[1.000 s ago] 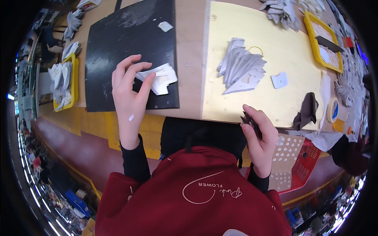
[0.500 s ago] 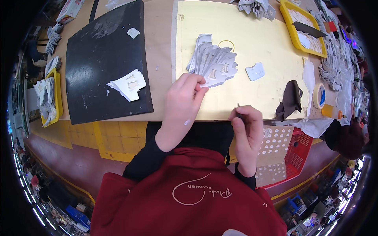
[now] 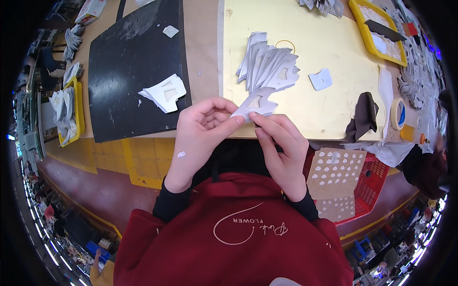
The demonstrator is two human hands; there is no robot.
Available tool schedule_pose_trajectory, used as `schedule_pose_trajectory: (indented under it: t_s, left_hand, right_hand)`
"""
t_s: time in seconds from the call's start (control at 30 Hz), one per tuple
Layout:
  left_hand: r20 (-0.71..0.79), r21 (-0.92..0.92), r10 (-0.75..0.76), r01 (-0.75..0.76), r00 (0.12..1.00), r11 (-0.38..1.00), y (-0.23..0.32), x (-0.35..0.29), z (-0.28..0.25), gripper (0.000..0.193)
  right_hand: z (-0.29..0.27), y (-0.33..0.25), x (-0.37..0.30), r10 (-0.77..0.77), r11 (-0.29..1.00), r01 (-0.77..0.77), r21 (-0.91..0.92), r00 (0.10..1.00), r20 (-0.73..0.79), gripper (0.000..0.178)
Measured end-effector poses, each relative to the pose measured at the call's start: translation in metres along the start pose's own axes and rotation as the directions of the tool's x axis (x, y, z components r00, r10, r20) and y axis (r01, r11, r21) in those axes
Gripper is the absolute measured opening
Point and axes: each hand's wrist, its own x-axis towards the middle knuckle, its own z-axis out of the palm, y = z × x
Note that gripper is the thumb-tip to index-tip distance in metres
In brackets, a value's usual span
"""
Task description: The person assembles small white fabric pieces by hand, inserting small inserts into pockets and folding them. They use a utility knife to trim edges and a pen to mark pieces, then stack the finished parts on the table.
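My left hand (image 3: 205, 128) pinches one flat grey-white cut piece (image 3: 254, 102) with a beige patch on it, between thumb and fingers. Against that piece's near edge my right hand (image 3: 286, 145) has its fingers pressed together around a thin dark tool (image 3: 255, 126), mostly hidden by the fingers. Just beyond lies a fanned stack of similar grey pieces (image 3: 267, 64), on a yellow sheet (image 3: 334, 109). To its right rests a small pale notched plate (image 3: 320, 79). A few white pieces (image 3: 167, 93) with a beige patch lie on the black board (image 3: 119, 62) at left.
A yellow tray (image 3: 403, 59) with scraps and a dark bar stands at far right. Nearer are a dark cloth (image 3: 363, 117), a tape roll (image 3: 397, 113) and an orange-capped bottle (image 3: 412, 135). Another yellow tray (image 3: 81, 119) of pieces is at left; a red basket (image 3: 374, 181) stands below the table.
My left hand has drawn one grey piece off the stack toward me. My right hand has moved up and left to meet it with the dark tool. The whole view has shifted slightly.
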Motion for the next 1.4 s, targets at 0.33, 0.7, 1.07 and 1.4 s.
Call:
schedule_pose_trajectory:
  t_s: [0.33,0.7,1.07,1.4]
  left_hand:
    - [0.045,-0.083,0.236,-0.232,0.971,0.969,0.002,-0.004,0.015,0.024]
    - [0.058,-0.092,0.283,-0.277,0.957,0.956,0.005,-0.01,0.016,0.024]
    - [0.036,-0.077,0.313,-0.31,0.949,0.948,0.0,-0.012,0.022,0.023]
    - [0.032,-0.137,0.257,-0.251,0.966,0.958,-0.005,-0.008,0.021,0.02]
  right_hand:
    - [-0.009,-0.008,-0.002,-0.061,0.992,0.054,-0.114,0.996,-0.062,0.033]
    - [-0.006,-0.007,-0.002,-0.058,0.998,0.056,-0.026,0.997,-0.058,0.032]
    - [-0.005,-0.008,-0.005,-0.03,0.999,0.028,-0.021,0.996,-0.082,0.032]
    - [-0.016,0.004,-0.005,0.444,0.166,-0.587,0.792,0.762,0.472,0.027]
